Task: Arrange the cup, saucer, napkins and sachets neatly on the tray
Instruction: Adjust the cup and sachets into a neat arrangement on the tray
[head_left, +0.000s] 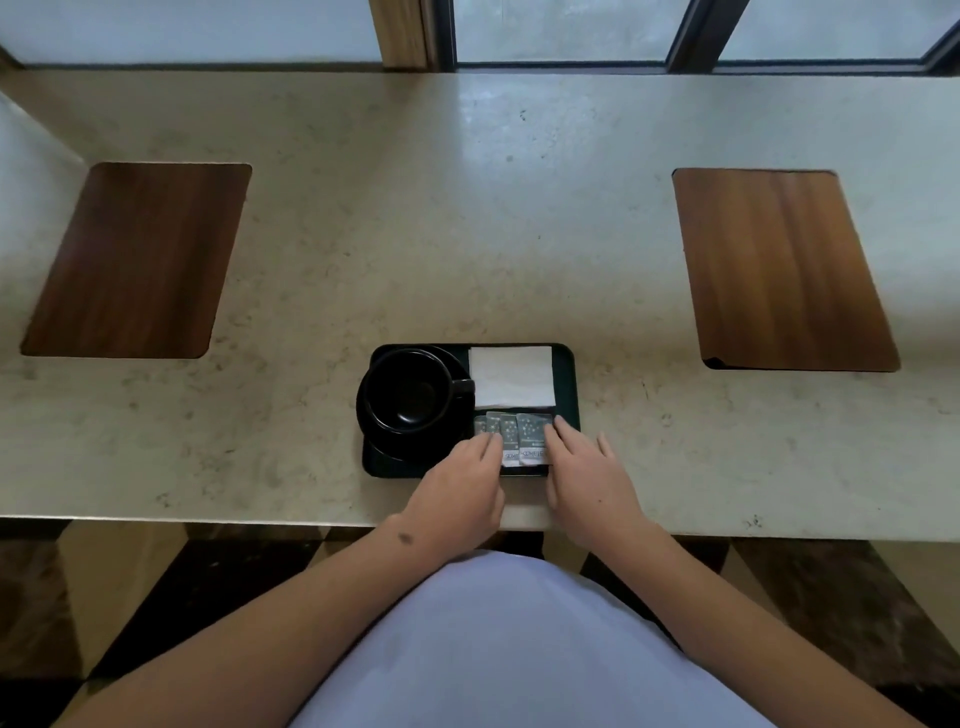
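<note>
Tray: black.
Cup: black.
Saucer: black.
Napkins: white.
Sachets: grey, pale speckled print, white band with lettering.
Counter: beige, mottled.
Inlaid panels: brown wood grain.

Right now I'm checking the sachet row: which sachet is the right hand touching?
The rightmost sachet: the right hand rests its fingers along that one's right edge, while the left hand covers the sachets further left.
</note>
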